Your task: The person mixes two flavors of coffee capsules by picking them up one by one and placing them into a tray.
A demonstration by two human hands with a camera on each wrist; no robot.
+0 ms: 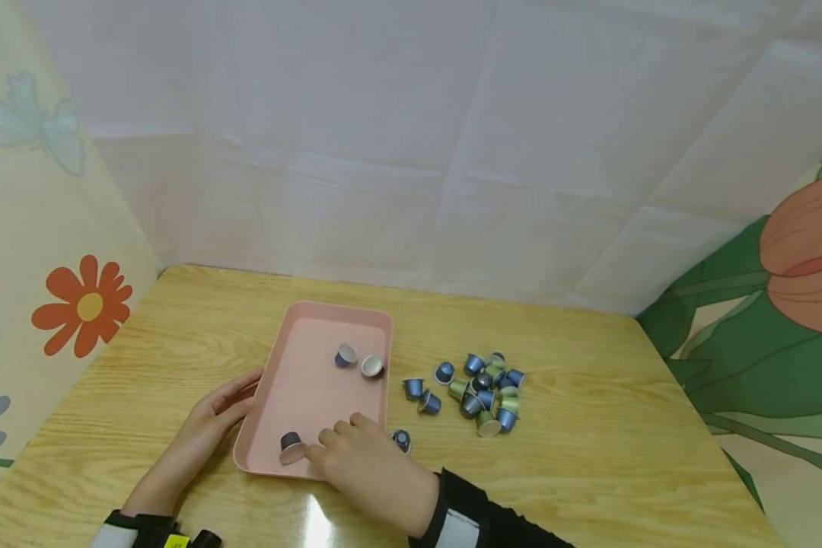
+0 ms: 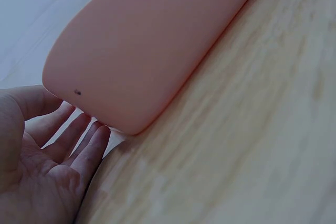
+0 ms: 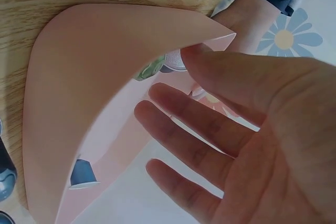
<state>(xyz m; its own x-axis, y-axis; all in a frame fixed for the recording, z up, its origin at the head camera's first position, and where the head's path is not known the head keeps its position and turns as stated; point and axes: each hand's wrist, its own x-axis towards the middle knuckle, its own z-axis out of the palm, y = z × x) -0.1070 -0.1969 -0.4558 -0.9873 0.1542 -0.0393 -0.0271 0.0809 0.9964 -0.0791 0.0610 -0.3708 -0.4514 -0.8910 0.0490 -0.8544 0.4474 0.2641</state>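
Observation:
A pink tray (image 1: 329,327) lies on the table. My left hand (image 1: 208,422) is at its left side, and its fingertips (image 2: 100,135) touch the outer wall. My right hand (image 1: 377,468) is over the tray's front right part, its fingers loosely spread in the right wrist view. The right thumb (image 3: 199,56) overlaps the pale lid of a dark coffee capsule (image 1: 291,441). A green capsule (image 3: 150,69) shows beside that one in the right wrist view; in the head view my hand hides it. Farther back in the tray are a blue capsule (image 1: 345,355) and another with its pale lid up (image 1: 372,366).
Right of the tray lies a loose pile of several blue, green and dark capsules (image 1: 486,396). Two blue capsules (image 1: 421,396) lie nearer the tray, and a dark one (image 1: 401,440) lies close to my right hand. A white cloth (image 1: 411,190) hangs behind the table.

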